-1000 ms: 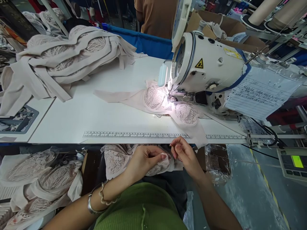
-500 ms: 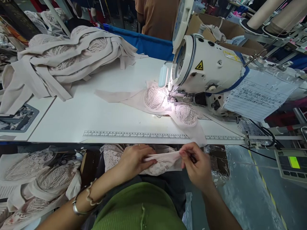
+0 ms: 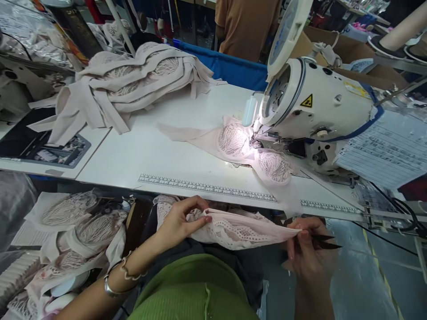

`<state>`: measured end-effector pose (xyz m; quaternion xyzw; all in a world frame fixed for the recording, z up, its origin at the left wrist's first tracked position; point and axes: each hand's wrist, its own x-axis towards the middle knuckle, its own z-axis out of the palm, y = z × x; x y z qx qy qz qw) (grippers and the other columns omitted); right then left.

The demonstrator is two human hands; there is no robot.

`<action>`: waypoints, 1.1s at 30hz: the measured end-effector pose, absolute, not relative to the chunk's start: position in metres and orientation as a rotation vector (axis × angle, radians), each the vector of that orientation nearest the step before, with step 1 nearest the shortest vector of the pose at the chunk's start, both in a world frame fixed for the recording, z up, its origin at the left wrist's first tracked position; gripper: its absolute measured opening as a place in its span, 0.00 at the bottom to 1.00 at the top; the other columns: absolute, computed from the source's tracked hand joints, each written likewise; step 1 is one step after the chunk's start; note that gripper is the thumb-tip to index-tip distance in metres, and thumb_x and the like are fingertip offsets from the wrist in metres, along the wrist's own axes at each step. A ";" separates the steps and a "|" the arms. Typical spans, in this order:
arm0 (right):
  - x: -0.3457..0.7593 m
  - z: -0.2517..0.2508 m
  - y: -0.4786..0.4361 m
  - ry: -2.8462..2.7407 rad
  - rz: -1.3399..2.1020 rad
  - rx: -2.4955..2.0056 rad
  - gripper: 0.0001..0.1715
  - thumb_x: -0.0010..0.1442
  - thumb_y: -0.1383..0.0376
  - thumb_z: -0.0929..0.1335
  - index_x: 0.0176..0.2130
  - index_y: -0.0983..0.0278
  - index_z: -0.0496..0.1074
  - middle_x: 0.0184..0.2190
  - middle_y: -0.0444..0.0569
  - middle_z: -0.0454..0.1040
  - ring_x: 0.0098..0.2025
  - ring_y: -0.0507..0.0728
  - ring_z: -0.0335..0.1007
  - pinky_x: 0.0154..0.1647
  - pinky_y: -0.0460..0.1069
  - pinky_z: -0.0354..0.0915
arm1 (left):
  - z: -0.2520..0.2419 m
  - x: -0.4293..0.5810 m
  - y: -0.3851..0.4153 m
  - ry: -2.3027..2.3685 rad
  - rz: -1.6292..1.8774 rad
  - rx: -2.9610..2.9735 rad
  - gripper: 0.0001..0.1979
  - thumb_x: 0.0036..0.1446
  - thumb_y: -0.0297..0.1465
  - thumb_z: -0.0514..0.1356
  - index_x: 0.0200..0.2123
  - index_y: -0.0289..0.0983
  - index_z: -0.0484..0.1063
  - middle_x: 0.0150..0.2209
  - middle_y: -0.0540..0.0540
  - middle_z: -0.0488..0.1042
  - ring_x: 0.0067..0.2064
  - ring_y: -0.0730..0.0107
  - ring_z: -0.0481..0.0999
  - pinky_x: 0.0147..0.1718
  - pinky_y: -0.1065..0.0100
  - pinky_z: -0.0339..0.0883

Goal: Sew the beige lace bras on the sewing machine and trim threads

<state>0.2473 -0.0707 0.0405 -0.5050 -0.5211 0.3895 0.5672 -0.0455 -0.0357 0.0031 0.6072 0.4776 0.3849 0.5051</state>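
— Inspecting the left hand (image 3: 185,222) first: finding what?
— Showing a loosely curved grip, with thumb and forefinger drawn together on one end of a pale pink, lace-trimmed fabric piece (image 3: 240,231).
— Recording what for the right hand (image 3: 308,251)?
— Curled nearly closed, pinching the opposite end of the fabric piece between thumb and fingers; also carrying a dark, pointed, two-bladed tool (image 3: 328,243), directed outward to the right. Slightly blurred.
— Locating the fabric piece where?
— Stretched between both hands, above the lap and just in front of the near edge of a long white worktable (image 3: 187,160). Unable to tell whether touching the lap.
— Noting what on the worktable?
— Finding a pale pink, lace-cupped bra (image 3: 273,166) under the lit needle area of a cream-white, round-headed sewing machine (image 3: 336,104), with a tail end across a black printed ruler (image 3: 207,189).
— Observing anything further?
— Listing a heap of pale lace garments (image 3: 133,84) at the far left, and a handwritten white sheet (image 3: 387,146) against the sewing machine.
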 end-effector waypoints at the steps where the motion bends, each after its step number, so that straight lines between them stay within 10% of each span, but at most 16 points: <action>1: 0.249 0.039 -0.069 -1.225 0.928 -1.173 0.10 0.69 0.58 0.68 0.36 0.60 0.70 0.26 0.42 0.73 0.11 0.46 0.58 0.12 0.46 0.55 | 0.003 -0.046 -0.036 1.128 0.979 1.425 0.08 0.57 0.35 0.65 0.34 0.36 0.74 0.33 0.45 0.77 0.36 0.66 0.77 0.35 0.70 0.69; 12: 0.265 0.000 -0.056 -1.241 0.981 -1.292 0.11 0.70 0.57 0.67 0.36 0.59 0.69 0.15 0.38 0.65 0.13 0.51 0.57 0.16 0.47 0.55 | 0.011 -0.048 -0.039 1.034 1.167 1.269 0.04 0.55 0.31 0.70 0.29 0.38 0.81 0.31 0.42 0.80 0.36 0.64 0.78 0.32 0.67 0.71; 18: 0.239 0.015 -0.052 -1.502 0.365 -1.464 0.07 0.66 0.59 0.70 0.41 0.59 0.73 0.36 0.47 0.69 0.27 0.52 0.62 0.26 0.48 0.63 | 0.015 -0.042 -0.041 1.156 1.077 1.359 0.03 0.54 0.29 0.70 0.28 0.38 0.81 0.30 0.44 0.80 0.34 0.64 0.77 0.33 0.67 0.70; 27: 0.196 0.029 -0.053 -2.064 0.312 -1.205 0.11 0.62 0.74 0.67 0.37 0.58 0.73 0.36 0.48 0.68 0.32 0.54 0.70 0.29 0.48 0.68 | 0.024 -0.016 -0.051 1.191 1.058 1.537 0.10 0.56 0.28 0.66 0.23 0.37 0.73 0.28 0.49 0.71 0.30 0.71 0.71 0.29 0.72 0.64; 33: 0.198 0.043 -0.054 -2.181 0.335 -0.947 0.16 0.61 0.79 0.64 0.38 0.58 0.67 0.31 0.45 0.77 0.30 0.54 0.70 0.31 0.49 0.65 | 0.035 -0.032 -0.043 0.916 0.685 1.795 0.05 0.62 0.30 0.64 0.42 0.39 0.77 0.35 0.47 0.72 0.37 0.66 0.74 0.37 0.68 0.70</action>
